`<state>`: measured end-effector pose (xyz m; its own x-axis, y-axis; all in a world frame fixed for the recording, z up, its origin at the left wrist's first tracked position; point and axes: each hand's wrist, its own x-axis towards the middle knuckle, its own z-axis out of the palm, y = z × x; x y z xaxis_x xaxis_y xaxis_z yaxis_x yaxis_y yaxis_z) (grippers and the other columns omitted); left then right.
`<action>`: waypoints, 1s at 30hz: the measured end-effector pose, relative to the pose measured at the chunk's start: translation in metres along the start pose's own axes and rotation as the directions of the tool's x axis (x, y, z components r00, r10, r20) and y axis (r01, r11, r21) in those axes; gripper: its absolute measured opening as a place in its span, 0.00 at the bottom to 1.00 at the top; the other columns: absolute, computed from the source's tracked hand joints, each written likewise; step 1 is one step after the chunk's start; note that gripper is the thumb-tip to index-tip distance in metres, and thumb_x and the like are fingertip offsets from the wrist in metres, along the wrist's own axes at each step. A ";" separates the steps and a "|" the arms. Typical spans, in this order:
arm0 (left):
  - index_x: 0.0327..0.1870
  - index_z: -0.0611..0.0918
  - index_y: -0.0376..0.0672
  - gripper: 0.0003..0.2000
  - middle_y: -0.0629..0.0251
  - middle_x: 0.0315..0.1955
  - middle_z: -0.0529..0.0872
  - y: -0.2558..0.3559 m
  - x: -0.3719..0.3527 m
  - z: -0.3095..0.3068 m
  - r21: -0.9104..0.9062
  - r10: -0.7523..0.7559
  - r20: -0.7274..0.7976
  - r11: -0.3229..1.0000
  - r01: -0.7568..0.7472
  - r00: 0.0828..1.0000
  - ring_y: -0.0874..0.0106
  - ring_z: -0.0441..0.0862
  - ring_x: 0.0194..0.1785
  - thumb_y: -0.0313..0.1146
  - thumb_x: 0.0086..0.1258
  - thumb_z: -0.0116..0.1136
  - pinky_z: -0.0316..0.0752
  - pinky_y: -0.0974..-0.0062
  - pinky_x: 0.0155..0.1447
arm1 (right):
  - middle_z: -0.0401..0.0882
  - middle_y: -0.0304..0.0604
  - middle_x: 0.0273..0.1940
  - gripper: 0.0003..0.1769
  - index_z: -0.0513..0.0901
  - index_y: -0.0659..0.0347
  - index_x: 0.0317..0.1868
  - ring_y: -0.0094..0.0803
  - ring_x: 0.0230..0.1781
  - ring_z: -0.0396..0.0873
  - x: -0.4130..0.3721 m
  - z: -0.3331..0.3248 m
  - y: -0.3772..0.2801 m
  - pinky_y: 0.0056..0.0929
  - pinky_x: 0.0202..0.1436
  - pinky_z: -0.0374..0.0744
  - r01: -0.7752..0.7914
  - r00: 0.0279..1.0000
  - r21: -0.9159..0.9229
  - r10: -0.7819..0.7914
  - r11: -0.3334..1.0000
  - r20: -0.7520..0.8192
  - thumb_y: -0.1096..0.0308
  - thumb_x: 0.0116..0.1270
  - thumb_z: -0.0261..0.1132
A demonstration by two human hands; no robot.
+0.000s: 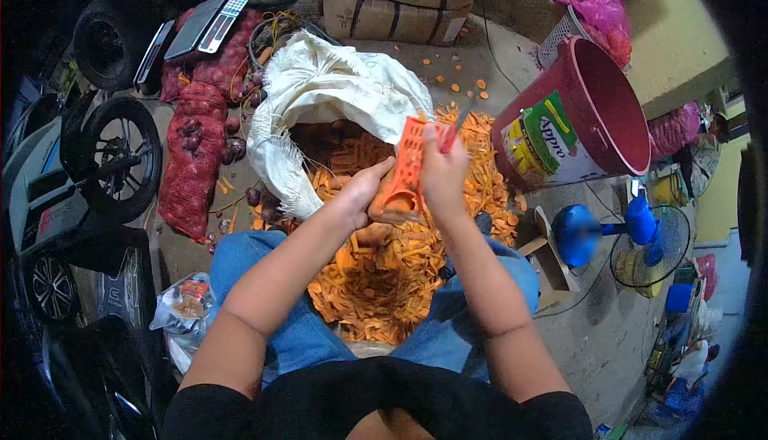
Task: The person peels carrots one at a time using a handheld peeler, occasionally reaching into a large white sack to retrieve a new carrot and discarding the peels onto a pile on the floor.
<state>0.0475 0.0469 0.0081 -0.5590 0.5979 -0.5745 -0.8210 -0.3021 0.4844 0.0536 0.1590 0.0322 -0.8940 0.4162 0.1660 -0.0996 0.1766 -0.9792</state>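
Above concrete floor [596,336], holds an orange-brown root [395,218] in left hand [371,192], just beneath an orange perforated tool [410,156] clasped lengthwise away from the body with a red-handled implement [450,138] in right hand [446,180].

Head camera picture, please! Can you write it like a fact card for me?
Left hand: around what looks like a carrot
Right hand: on an orange holed tool and a red-handled tool
Pile: orange peelings, under the hands
White sack: open, more peelings inside
Picture's right: red bucket, blue fan
Picture's left: red net bag of onions
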 end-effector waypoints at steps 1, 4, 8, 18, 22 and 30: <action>0.45 0.69 0.39 0.18 0.61 0.37 0.77 0.000 0.002 0.001 -0.001 0.024 -0.021 1.000 -0.024 1.000 0.72 0.77 0.35 0.42 0.66 0.30 0.74 0.74 0.40 | 0.72 0.39 0.21 0.12 0.73 0.66 0.30 0.23 0.20 0.65 0.000 0.002 0.005 0.23 0.26 0.67 0.002 1.000 -0.001 -0.002 1.000 0.000 0.64 0.60 0.52; 0.45 0.69 0.39 0.17 0.60 0.36 0.77 -0.003 0.008 0.002 0.024 0.089 -0.064 0.996 -0.087 0.994 0.73 0.77 0.34 0.40 0.67 0.29 0.74 0.74 0.39 | 0.72 0.46 0.20 0.12 0.72 0.67 0.28 0.30 0.20 0.67 0.000 0.006 0.018 0.28 0.26 0.67 0.041 0.999 -0.065 -0.042 0.997 -0.023 0.65 0.60 0.51; 0.44 0.71 0.39 0.15 0.63 0.34 0.77 0.001 -0.003 0.006 0.390 -0.023 0.067 0.921 -0.005 0.998 0.76 0.76 0.34 0.38 0.66 0.33 0.73 0.80 0.37 | 0.72 0.50 0.21 0.12 0.72 0.68 0.28 0.36 0.21 0.70 0.029 -0.012 0.036 0.32 0.27 0.67 0.039 0.967 -0.208 -0.090 0.977 -0.239 0.65 0.59 0.51; 0.44 0.70 0.39 0.18 0.62 0.34 0.77 0.003 -0.008 0.001 0.119 -0.096 0.056 0.989 0.089 0.994 0.73 0.77 0.35 0.44 0.64 0.39 0.73 0.75 0.40 | 0.68 0.35 0.18 0.13 0.71 0.66 0.26 0.21 0.17 0.65 0.051 -0.032 0.026 0.23 0.20 0.65 -0.096 0.924 0.342 0.211 0.935 -0.318 0.62 0.59 0.53; 0.46 0.69 0.40 0.19 0.61 0.38 0.77 0.004 0.003 -0.002 0.031 -0.050 0.049 0.998 0.048 0.998 0.71 0.76 0.37 0.45 0.65 0.34 0.72 0.71 0.42 | 0.69 0.37 0.21 0.12 0.71 0.65 0.28 0.22 0.21 0.65 0.016 -0.003 0.022 0.24 0.25 0.65 -0.143 0.985 0.148 0.156 0.979 -0.075 0.63 0.60 0.52; 0.47 0.68 0.40 0.18 0.61 0.37 0.77 -0.007 0.019 -0.007 -0.063 0.046 -0.016 0.997 -0.047 0.999 0.71 0.76 0.37 0.41 0.67 0.28 0.73 0.73 0.41 | 0.69 0.42 0.20 0.12 0.70 0.67 0.26 0.24 0.22 0.64 0.000 0.004 0.019 0.26 0.27 0.65 0.034 0.999 0.001 -0.034 0.999 -0.028 0.65 0.60 0.51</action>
<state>0.0419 0.0557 -0.0109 -0.5978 0.5714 -0.5622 -0.7997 -0.3760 0.4681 0.0497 0.1594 0.0128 -0.8773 0.4351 0.2027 -0.1305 0.1902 -0.9730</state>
